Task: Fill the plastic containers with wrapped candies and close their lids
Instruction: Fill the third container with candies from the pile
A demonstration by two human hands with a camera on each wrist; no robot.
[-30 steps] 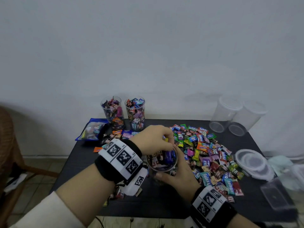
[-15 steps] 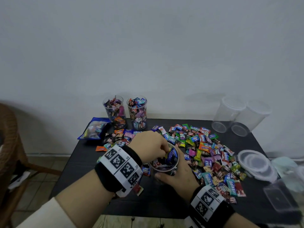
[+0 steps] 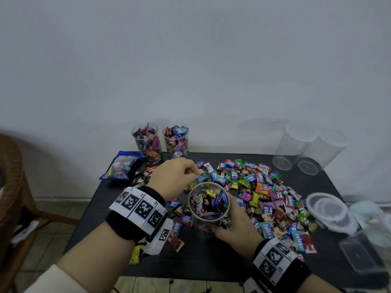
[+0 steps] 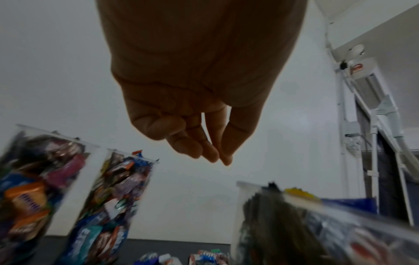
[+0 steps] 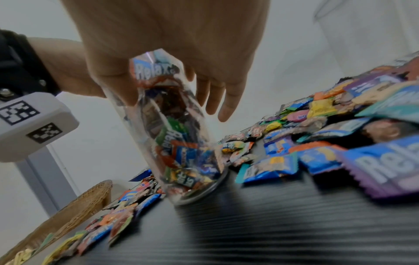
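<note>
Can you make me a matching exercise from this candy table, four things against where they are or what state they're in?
Things:
1. right hand
2. blue bag
3. lids
4. empty containers

Places or states:
A. stacked at the table's right edge
B. far right corner, tilted against the wall
C. grips the container being filled
D. far left corner, lying flat

Pairs: 1-C, 2-D, 3-A, 4-B

hidden: lower wall of the held container (image 3: 208, 210) behind right hand (image 3: 234, 227) | cut off: square tub (image 3: 359, 256) at head view's right edge | blurred: filled containers (image 4: 34, 179) in left wrist view | unclear: whether left hand (image 3: 175, 178) holds a candy
</note>
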